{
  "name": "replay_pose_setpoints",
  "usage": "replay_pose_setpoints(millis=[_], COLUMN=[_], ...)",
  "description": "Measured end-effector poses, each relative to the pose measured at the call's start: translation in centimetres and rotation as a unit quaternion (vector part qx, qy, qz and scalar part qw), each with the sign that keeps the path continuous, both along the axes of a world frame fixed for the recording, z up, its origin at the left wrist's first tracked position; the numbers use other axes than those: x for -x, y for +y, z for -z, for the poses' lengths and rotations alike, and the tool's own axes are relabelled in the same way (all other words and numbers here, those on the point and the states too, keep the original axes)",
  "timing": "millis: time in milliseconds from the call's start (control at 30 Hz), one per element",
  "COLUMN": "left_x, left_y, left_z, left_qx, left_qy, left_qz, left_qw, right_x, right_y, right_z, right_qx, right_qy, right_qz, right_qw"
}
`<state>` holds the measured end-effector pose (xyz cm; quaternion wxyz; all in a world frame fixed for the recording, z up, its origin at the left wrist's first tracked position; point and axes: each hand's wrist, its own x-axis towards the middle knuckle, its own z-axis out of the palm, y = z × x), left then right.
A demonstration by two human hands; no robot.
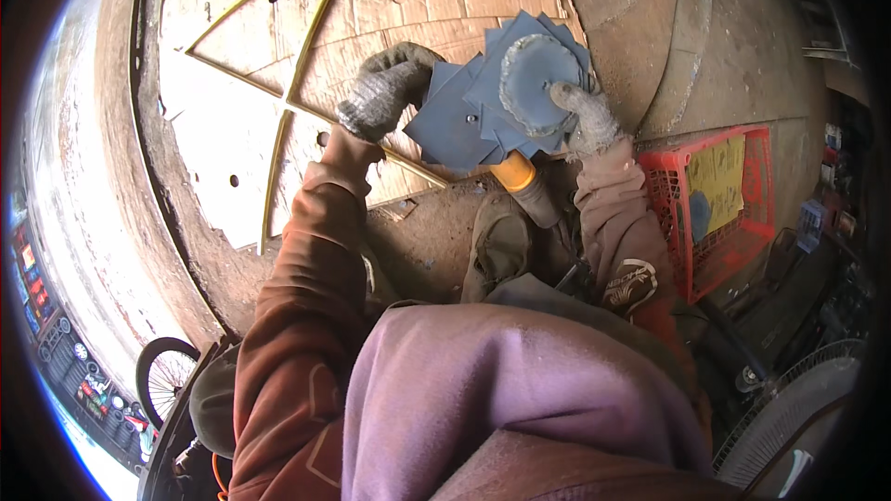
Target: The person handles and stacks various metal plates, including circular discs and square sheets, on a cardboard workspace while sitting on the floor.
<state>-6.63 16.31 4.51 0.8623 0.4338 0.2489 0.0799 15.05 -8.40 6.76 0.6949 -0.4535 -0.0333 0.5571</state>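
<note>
A fanned stack of flat blue-grey plates (pixel 452 118), which look like sheet metal, is held up in front of me. On top of it lies a round disc (pixel 538 70) of the same colour with a rough, pale rim. My right hand (pixel 589 118), in a grey knit glove, grips the stack from the right, its thumb pressed on the disc and its other fingers hidden underneath. My left hand (pixel 388 88), gloved too, has curled fingers at the stack's left edge. Whether a plate corner is pinched in them is not clear.
Below the hands is a flattened cardboard sheet (pixel 218 130) with a brass-coloured bar frame (pixel 290 97) on it. A red plastic crate (pixel 664 195) stands at right, a fan (pixel 789 417) at lower right. An orange-ended cylindrical thing (pixel 513 170) is near my shoe (pixel 497 241). A bicycle wheel (pixel 167 380) shows lower left.
</note>
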Motion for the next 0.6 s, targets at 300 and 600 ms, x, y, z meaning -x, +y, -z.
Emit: replay_pose_setpoints(millis=[300,600], left_x=[0.4,0.9], left_y=[0.2,0.3], left_z=[-0.5,0.3], left_qx=[0.035,0.063], left_qy=[-0.035,-0.037], left_qz=[0.017,0.032], left_qw=[0.999,0.997], right_x=[0.4,0.5], right_y=[2.2,3.5], right_z=[-1.0,-1.5], right_qx=[0.010,0.012], right_qy=[0.004,-0.006], right_qz=[-0.005,-0.029], right_qw=[1.000,0.999])
